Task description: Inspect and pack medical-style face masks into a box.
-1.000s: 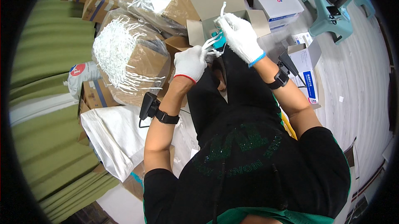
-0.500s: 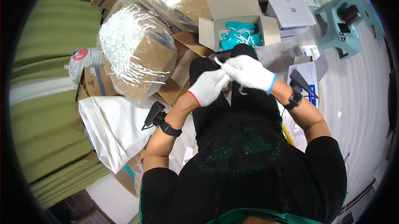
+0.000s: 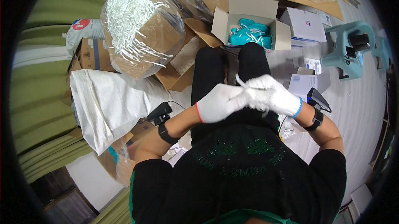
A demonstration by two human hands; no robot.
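My left hand (image 3: 220,102), in a white knit glove with a red cuff edge, meets my right hand (image 3: 277,95) above my lap. The right glove is white too, with a blue cuff edge. Both hands have their fingers closed together around a thin white cord (image 3: 239,79). One end of it pokes out beyond the fingertips, and a bit more hangs below the right fingers. The gloves hide the part in between. Past my knees stands an open carton (image 3: 253,0) holding teal fabric pieces (image 3: 250,33) with white cords.
A plastic-wrapped brown box (image 3: 156,35) at the left bears a heap of white cords (image 3: 132,16). Nearer lies a white sack (image 3: 108,105). To the right are a closed white box (image 3: 305,25), a blue-green stool (image 3: 343,49) and a small opened carton (image 3: 303,83).
Both hands have come nearer to my body and slightly to the right, still joined over the white cord. The view has shifted, so the boxes sit a little farther right.
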